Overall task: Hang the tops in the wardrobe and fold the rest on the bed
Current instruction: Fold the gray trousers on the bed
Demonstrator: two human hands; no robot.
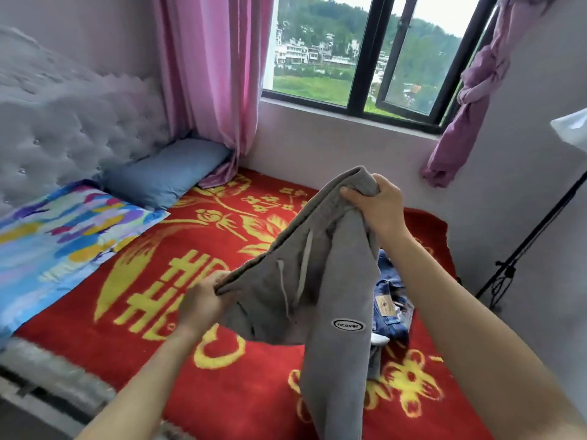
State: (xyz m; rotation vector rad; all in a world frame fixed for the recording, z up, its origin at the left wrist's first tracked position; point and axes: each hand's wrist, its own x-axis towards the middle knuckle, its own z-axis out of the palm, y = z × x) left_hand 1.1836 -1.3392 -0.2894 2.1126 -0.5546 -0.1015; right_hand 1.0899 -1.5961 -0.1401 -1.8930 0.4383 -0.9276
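Grey sweatpants (333, 281) with white drawstrings and an oval logo patch hang in the air above the bed (222, 392). My left hand (203, 300) grips one end of the waistband, low and to the left. My right hand (378, 201) grips the other end, higher and to the right. One leg hangs down to the red blanket. A pair of blue jeans (392, 306) lies crumpled on the blanket behind the sweatpants, partly hidden by them. The wardrobe is out of view.
The bed carries a red blanket with yellow patterns, a blue pillow (162, 173) and a multicoloured pillow (60, 230) against a grey tufted headboard (63, 122). Pink curtains (212, 84) frame a window (365, 58). A black stand (524, 246) leans by the right wall.
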